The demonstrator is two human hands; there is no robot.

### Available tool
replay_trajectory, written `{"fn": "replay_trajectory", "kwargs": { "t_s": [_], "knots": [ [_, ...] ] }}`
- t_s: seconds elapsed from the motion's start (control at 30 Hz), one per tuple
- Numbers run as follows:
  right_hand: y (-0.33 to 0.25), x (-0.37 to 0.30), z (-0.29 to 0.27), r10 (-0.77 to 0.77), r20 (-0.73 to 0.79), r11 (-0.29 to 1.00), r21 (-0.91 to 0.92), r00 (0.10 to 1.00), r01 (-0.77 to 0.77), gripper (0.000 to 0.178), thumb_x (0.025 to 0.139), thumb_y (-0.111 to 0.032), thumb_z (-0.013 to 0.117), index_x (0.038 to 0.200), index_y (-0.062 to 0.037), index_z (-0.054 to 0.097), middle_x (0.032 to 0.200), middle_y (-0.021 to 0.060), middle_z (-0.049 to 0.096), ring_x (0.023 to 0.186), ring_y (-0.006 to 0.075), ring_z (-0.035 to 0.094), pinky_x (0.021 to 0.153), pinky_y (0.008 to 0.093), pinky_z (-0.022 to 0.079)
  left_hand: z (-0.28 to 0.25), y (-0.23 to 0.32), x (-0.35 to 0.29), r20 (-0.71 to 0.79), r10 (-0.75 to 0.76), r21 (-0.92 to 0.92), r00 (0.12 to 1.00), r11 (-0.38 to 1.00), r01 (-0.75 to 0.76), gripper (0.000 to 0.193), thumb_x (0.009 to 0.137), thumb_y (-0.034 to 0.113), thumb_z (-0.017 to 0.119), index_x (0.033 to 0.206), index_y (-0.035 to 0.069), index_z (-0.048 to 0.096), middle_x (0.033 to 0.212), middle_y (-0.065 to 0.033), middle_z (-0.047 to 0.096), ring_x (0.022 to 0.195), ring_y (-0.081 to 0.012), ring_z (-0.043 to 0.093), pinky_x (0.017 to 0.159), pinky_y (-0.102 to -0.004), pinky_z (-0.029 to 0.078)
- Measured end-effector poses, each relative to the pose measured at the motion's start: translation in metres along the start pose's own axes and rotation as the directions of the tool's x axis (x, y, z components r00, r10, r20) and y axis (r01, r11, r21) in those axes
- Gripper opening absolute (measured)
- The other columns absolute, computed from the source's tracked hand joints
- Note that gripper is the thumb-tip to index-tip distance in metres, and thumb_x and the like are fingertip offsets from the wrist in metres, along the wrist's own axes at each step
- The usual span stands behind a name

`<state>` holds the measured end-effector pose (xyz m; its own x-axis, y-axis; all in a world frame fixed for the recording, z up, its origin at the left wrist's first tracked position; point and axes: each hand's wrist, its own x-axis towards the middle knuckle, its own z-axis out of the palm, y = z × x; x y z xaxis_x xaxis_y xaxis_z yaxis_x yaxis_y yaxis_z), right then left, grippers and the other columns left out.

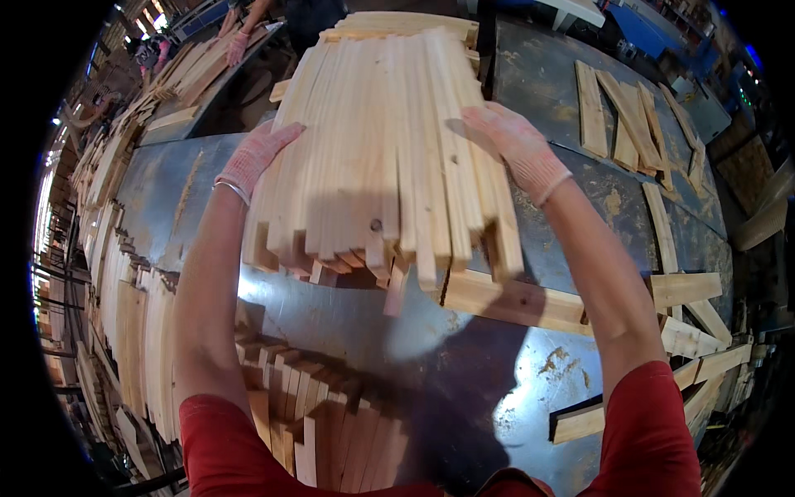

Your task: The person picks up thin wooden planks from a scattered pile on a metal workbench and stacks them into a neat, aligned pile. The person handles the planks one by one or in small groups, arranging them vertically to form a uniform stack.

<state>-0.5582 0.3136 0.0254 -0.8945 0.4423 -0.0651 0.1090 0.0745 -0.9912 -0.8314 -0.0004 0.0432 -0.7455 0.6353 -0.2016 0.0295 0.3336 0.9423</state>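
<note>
Between my hands is a wide bundle of pale wooden slats (373, 141), lying side by side with uneven near ends. My left hand (259, 156), in a pinkish knit work glove, presses against the bundle's left side. On the opposite side my right hand (515, 146), gloved alike, presses inward with its fingers over the edge. Both thumbs and fingers close on the wood; the fingertips beneath are hidden. The bundle seems raised over the metal table (373, 319), and more slats (406, 23) show at its far end.
Loose boards (625, 116) lie on the table at the right, with crossed pieces (691, 331) nearer. A board (513, 300) lies below the bundle. Stacked slats (323, 414) stand close to my body, others (132, 331) line the left. A co-worker's gloved hand (238, 48) touches planks at the far left.
</note>
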Motion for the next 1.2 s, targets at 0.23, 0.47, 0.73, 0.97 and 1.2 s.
{"fn": "replay_trajectory", "kwargs": {
  "t_s": [0.23,0.47,0.73,0.97,1.2],
  "knots": [
    [0.084,0.012,0.036,-0.172,0.128,0.878,0.470,0.977,0.092,0.075,0.100,-0.041,0.072,0.157,0.0030,0.053,0.149,0.0129,0.063,0.138,0.0240,0.057,0.121,0.0358,0.041,-0.014,-0.062,-0.007,-0.127,-0.122,0.029,0.984,0.991,0.127,0.069,0.101,0.043,0.072,0.153,0.000,0.056,0.136,-0.0157,0.071,0.114,-0.0240,0.073,0.100,-0.0370,0.057],
    [0.085,-0.158,-0.033,0.109,0.164,0.560,-0.825,0.980,0.075,0.089,0.093,-0.052,0.075,0.163,-0.0047,0.046,0.159,0.0200,0.055,0.151,0.0358,0.047,0.129,0.0460,0.033,-0.002,-0.002,-0.096,-0.114,-0.204,0.801,0.972,0.560,0.212,0.076,0.097,0.045,0.071,0.156,0.000,0.054,0.146,-0.0243,0.066,0.126,-0.0345,0.070,0.109,-0.0414,0.054],
    [0.130,-0.351,-0.065,0.293,0.252,0.314,-0.937,0.923,0.156,0.105,0.078,-0.045,0.089,0.165,-0.0140,0.040,0.149,0.0178,0.059,0.139,0.0377,0.054,0.119,0.0515,0.041,0.172,-0.021,-0.268,0.128,0.483,0.718,0.866,0.558,-0.417,0.060,0.086,0.030,0.087,0.136,0.006,0.066,0.128,-0.0163,0.073,0.116,-0.0358,0.072,0.099,-0.0440,0.059],
    [0.113,-0.507,-0.047,-0.111,0.688,0.401,-0.630,0.717,0.665,0.082,0.079,-0.037,0.088,0.153,-0.0179,0.058,0.144,0.0160,0.061,0.134,0.0369,0.057,0.119,0.0555,0.042,0.358,-0.098,-0.447,0.662,-0.339,0.621,0.668,0.748,-0.235,0.065,0.088,0.053,0.084,0.129,0.005,0.067,0.114,-0.0227,0.076,0.103,-0.0402,0.074,0.092,-0.0484,0.058],
    [0.071,-0.508,-0.101,0.003,0.311,0.743,-0.637,0.951,0.206,0.080,0.086,-0.031,0.087,0.155,-0.0060,0.057,0.146,0.0206,0.062,0.142,0.0391,0.053,0.123,0.0478,0.042,0.331,-0.109,-0.620,0.272,-0.579,0.657,0.769,0.696,0.291,0.045,0.088,0.042,0.082,0.115,0.006,0.078,0.104,-0.0226,0.077,0.103,-0.0401,0.073,0.094,-0.0442,0.056]
  ]
}}
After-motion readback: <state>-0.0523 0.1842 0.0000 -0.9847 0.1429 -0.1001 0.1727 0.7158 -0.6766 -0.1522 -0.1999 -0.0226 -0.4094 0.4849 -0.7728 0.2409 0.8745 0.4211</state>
